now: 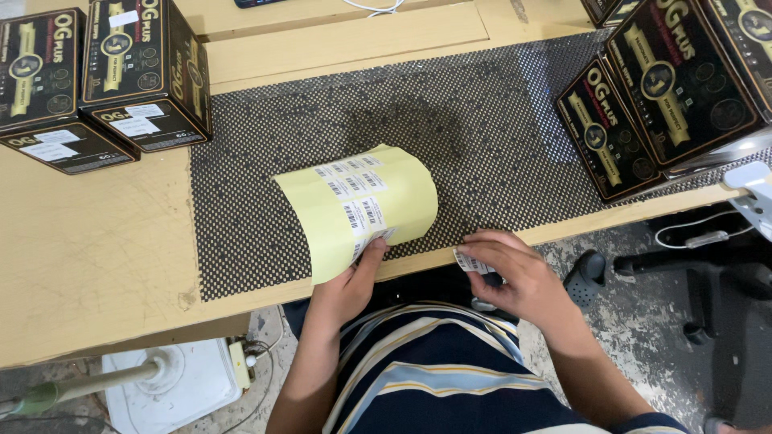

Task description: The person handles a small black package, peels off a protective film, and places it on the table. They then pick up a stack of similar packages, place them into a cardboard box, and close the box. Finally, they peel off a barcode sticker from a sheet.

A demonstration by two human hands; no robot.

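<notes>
Head view, looking down: the left hand (347, 283) pinches the near edge of a curled yellow label sheet (358, 205), thumb on top beside the rows of white barcode stickers (354, 183). The right hand (515, 269) is closed on one peeled sticker (470, 262), held between its fingertips just over the table (96, 249) edge. Both look feather-light and limp; the sheet's slick backing curls, so it is best taken by its margin, the sticker by a corner, glue side free. A dotted non-slip mat (498, 137) lies beneath, with dark printed boxes (104, 72) on either side.
</notes>
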